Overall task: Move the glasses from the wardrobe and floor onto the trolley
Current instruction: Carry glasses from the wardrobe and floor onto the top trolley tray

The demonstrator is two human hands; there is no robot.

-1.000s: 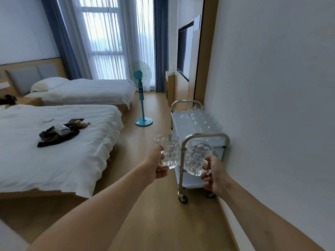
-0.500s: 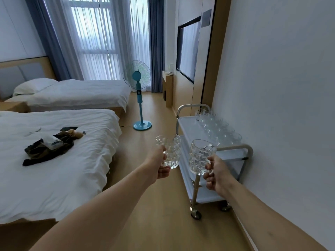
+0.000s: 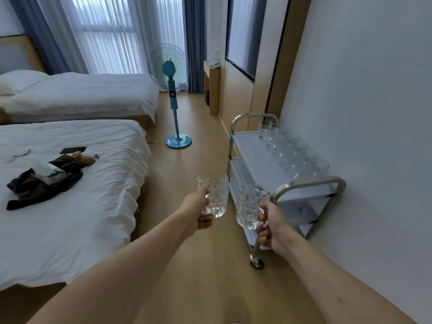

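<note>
Fingers of the left hand (image 3: 198, 212) curl round a mug (image 3: 214, 198), thumb near the rim; those of the right hand (image 3: 272, 230) wrap the handle side of a second mug (image 3: 250, 208). Both mugs are held upright and a little apart, probably so the glass does not knock while they are carried. They hang over the floor, just short of the trolley (image 3: 254, 157), which stands against the wall.

Each mug is clear, thick-walled glass pressed with rows of round dimples, a texture that should help the grip. On the trolley's top shelf a double row of glasses (image 3: 292, 150) lines the wall side, leaving the near, aisle side of the pale, smooth shelf bare, likely the spot for these two. Its frame is brushed metal tube bent into rounded handles at both ends, on small castors. By my reading the task is well along, with setting down next.
</note>
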